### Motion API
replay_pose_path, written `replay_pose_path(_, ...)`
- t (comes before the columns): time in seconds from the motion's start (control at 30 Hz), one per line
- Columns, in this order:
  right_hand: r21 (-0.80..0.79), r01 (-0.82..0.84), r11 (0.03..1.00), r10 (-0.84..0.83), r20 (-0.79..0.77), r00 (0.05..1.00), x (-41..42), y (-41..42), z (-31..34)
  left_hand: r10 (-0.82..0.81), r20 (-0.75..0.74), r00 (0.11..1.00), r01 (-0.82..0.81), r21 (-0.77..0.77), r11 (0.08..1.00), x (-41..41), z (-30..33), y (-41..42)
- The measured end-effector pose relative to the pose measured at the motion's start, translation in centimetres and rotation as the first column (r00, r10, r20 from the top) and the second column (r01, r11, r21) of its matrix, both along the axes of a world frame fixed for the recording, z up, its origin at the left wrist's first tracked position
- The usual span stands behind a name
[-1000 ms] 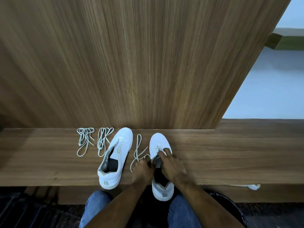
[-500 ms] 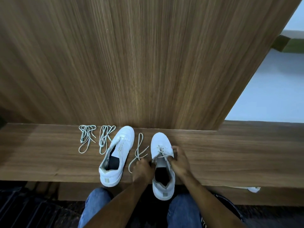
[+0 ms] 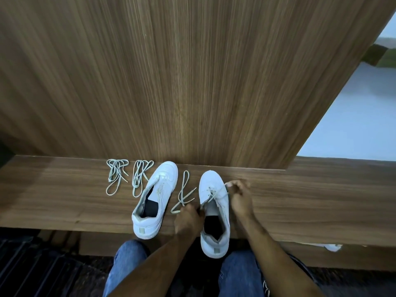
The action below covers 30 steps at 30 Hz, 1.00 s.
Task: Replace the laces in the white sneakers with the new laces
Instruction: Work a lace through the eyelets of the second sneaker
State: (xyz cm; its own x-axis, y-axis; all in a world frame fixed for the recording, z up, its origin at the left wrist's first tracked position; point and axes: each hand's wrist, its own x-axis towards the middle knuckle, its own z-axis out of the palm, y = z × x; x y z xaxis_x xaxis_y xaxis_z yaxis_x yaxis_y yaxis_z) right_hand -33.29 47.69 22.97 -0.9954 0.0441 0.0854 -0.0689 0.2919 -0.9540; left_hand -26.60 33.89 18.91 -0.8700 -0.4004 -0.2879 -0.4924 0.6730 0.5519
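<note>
Sneakers, white: right low-top shoe [image 3: 214,202] mid-unlacing, its left twin [image 3: 156,198] apparently stripped.
Right hand [image 3: 241,200] pinches its lace [image 3: 216,192]; left hand [image 3: 188,219] curls at the collar; two bundled laces [image 3: 128,176] wait unused on the tabletop [image 3: 321,200].

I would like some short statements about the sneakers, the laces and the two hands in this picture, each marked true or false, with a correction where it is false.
1. Two white sneakers stand on the wooden bench. True: the left sneaker and the right sneaker.
2. The right hand pinches a lace of the right sneaker. True.
3. The left hand rests on the left sneaker. False: it is at the right sneaker's inner side.
4. Two lace bundles lie right of both sneakers. False: they lie left of the left sneaker.
5. A loose lace lies between the sneakers. True.
</note>
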Motion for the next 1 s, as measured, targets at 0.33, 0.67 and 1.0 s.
replay_pose_path(0.33,0.762,-0.197,0.617,0.383,-0.072,0.921,0.7,0.7,-1.0,0.035,0.025,0.999,-0.035,0.01,0.999,0.3,0.7,0.3)
replay_pose_path(0.67,0.175,-0.286,0.942,0.255,0.178,0.95,0.0,-0.9,-1.0,0.031,0.042,0.999,-0.032,0.029,0.999,0.4,1.5,0.2)
replay_pose_path(1.0,0.62,-0.075,0.781,0.143,-0.061,0.988,-1.6,2.0,1.8,0.036,0.034,0.999,-0.037,0.043,0.998,0.5,1.7,0.3)
